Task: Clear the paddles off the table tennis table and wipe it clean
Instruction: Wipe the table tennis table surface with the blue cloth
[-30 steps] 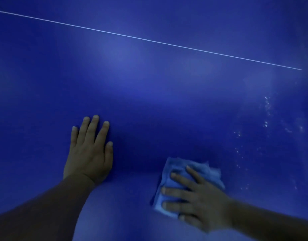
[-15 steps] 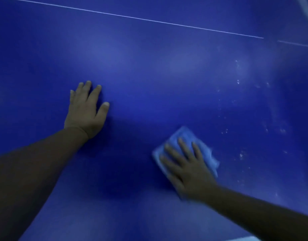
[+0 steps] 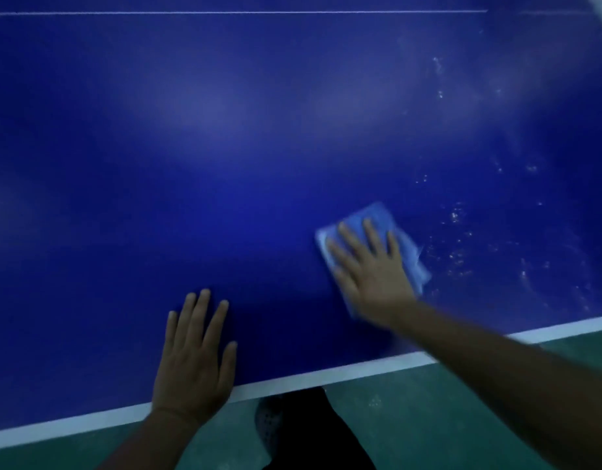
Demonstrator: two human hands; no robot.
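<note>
Green floor (image 3: 411, 412) below table (image 3: 259, 164) edge

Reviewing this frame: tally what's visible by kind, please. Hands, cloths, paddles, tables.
Hands: 2, the left hand flat on the table, the right hand pressing the cloth
Cloths: 1, a blue cloth
Paddles: 0 in view
Tables: 1
Total: 4

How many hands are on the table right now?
2. The left hand lies flat on the blue table near its white front edge. The right hand lies further in and to the right, fingers spread, pressing a blue cloth.
</note>
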